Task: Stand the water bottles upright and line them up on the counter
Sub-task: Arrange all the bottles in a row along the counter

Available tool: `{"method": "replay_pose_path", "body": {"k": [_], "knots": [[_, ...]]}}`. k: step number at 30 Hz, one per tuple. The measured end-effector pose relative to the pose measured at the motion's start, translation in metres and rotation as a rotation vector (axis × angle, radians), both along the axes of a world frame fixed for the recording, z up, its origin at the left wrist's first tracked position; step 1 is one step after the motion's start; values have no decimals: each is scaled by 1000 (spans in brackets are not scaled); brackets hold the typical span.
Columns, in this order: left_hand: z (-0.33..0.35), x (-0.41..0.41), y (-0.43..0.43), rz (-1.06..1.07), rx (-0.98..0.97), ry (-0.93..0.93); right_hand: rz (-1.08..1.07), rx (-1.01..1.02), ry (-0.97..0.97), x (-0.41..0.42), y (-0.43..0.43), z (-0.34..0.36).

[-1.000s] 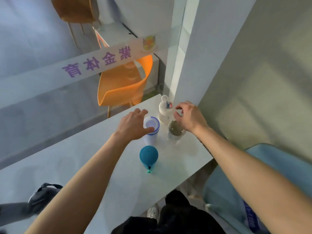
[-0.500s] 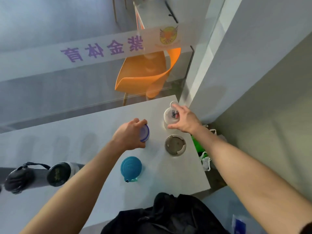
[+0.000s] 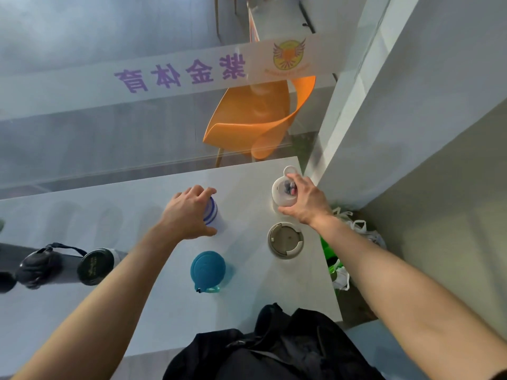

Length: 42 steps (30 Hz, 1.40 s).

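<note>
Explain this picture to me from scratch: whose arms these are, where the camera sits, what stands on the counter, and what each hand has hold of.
No machine here: the arms belong to a person wearing a wide-angle camera on the head, looking down at a pale counter beside a glass wall.

The left hand grips a white bottle with blue bands. The right hand holds the top of a white bottle with a loop handle.

Standing free are a teal-lidded bottle and a beige-lidded cup. At the left lie two dark bottles, on their sides. A black bag sits at the near edge.
</note>
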<state>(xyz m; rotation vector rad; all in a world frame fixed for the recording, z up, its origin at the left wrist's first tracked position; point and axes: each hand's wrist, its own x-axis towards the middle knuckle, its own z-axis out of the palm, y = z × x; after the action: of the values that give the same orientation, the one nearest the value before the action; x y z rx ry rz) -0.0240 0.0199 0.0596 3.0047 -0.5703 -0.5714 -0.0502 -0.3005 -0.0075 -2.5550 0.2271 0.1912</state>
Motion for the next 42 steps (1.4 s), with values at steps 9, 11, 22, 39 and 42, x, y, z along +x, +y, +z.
{"method": "replay_pose_path", "body": {"k": [9,11,22,39,42], "knots": [[5,-19,-62,-430,-167,-33,1,12,-68,0,-5,-14],[-1,-30,-87,-517,-189,38,-38,14,-100,6,-9,-15],[-30,-38,-128,-519,-226,166,-83,59,-127,64,-23,-17],[-11,115,-107,103,-161,64,-111,140,-157,87,-17,-30],[-20,126,-103,151,-180,65,-119,139,-156,89,-15,-32]]}}
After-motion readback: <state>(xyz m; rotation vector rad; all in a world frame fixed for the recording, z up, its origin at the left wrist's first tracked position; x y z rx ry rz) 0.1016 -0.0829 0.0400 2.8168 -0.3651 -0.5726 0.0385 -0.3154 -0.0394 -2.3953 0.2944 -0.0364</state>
